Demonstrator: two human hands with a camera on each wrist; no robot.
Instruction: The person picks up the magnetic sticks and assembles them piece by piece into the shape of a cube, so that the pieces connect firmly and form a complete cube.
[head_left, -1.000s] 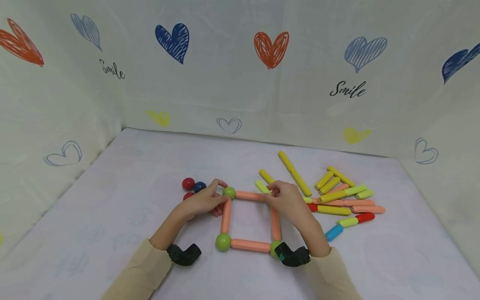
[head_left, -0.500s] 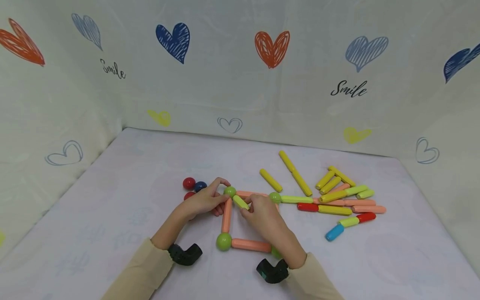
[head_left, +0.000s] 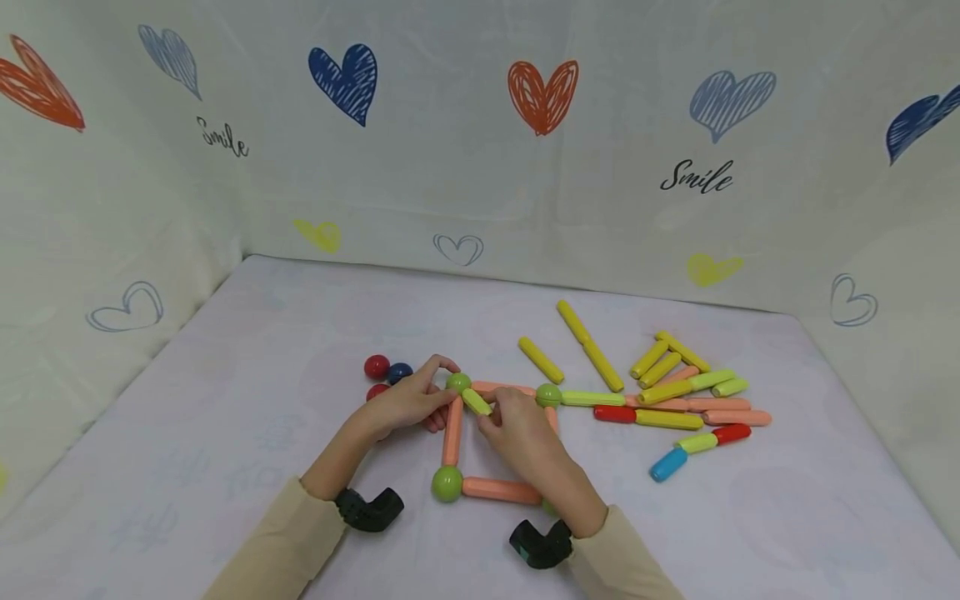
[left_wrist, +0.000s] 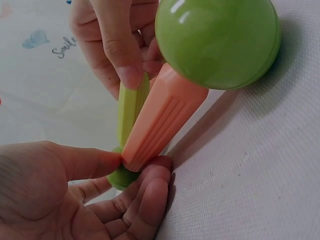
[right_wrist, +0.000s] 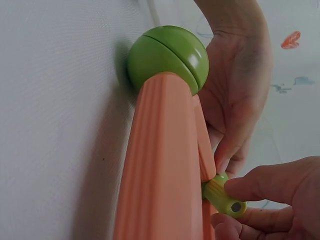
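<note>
Orange magnetic sticks and green balls form a square lying on the table. My left hand (head_left: 408,402) grips the green ball (head_left: 458,382) at its far left corner, the thumb against the end of the left orange stick (head_left: 452,433). Between thumb and fingers my right hand (head_left: 519,427) pinches a short yellow-green stick (head_left: 477,402). One end of this stick meets the gripped ball; the free end, with a grey magnet disc, points up in the right wrist view. The near left ball (left_wrist: 220,40) looms large in the left wrist view. My right forearm mostly hides the near right ball.
Joined to the far right ball (head_left: 549,395), another yellow-green stick (head_left: 592,399) reaches toward a pile of yellow, orange and green sticks (head_left: 678,386). Red balls and a blue ball (head_left: 401,373) lie beyond my left hand. A lone yellow stick (head_left: 541,360) lies behind the square.
My right hand has carried the yellow-green stick leftward from the far right corner to the gripped ball. Since half a second ago, its free end has tipped up slightly. My left hand stays put.
</note>
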